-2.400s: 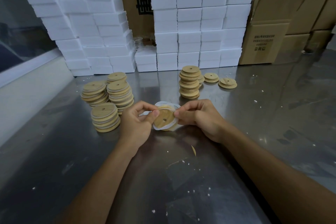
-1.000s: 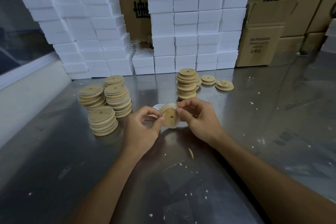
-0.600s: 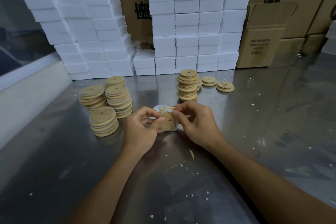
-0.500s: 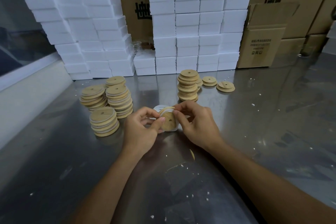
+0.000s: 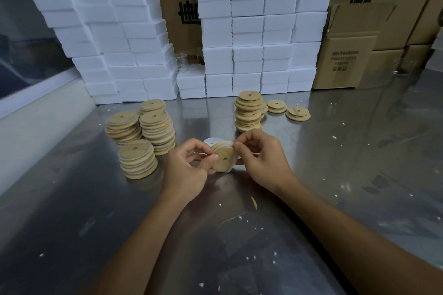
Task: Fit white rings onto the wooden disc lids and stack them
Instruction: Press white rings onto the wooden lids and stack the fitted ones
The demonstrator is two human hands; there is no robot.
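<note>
Left hand and right hand fingers clamped on round wooden disc lid, white rubber ring round its rim, above steel counter

White rectangular foam blocks stand stacked at the far edge of the grey steel table. Brown printed cardboard boxes stand behind and right of the blocks, and white crumbs dot the table before them.

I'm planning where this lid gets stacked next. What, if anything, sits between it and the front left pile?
Nothing visible does. The lid is gripped by the left hand and right hand; only bare table lies before the front left pile.
</note>
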